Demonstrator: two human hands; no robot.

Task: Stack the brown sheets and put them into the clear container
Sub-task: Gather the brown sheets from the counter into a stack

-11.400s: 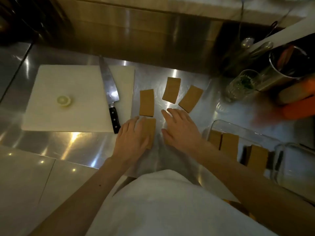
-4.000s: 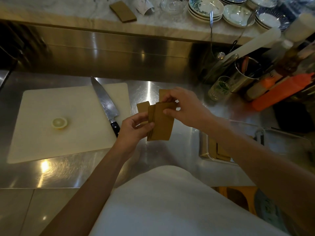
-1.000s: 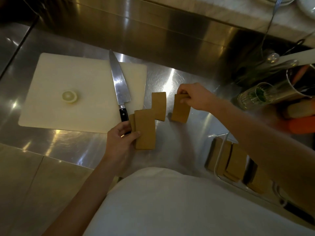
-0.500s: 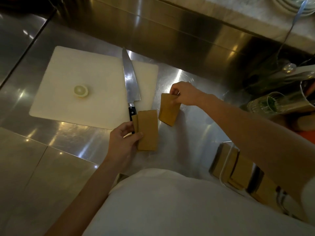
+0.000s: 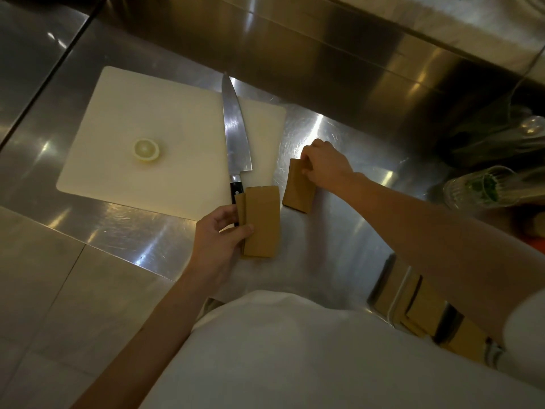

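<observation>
Brown sheets: my left hand [image 5: 219, 237] is gripping one stack [image 5: 262, 221] beside the knife [image 5: 236, 137]; my right hand [image 5: 326, 166] is pinching another stack [image 5: 298, 191] on the counter [image 5: 339, 237]. Container [image 5: 392, 293] is sitting lower right, holding more.

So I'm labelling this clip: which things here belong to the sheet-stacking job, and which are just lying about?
Job:
left hand holding a stack of brown sheets
right hand on more sheets
clear container

Lying about:
knife
cutting board
lemon slice
glass

Left hand [image 5: 218, 240] holds a brown stack [image 5: 261, 222]; right hand [image 5: 324, 165] pinches more sheets [image 5: 298, 187] on the steel desk [image 5: 339, 237].
</observation>
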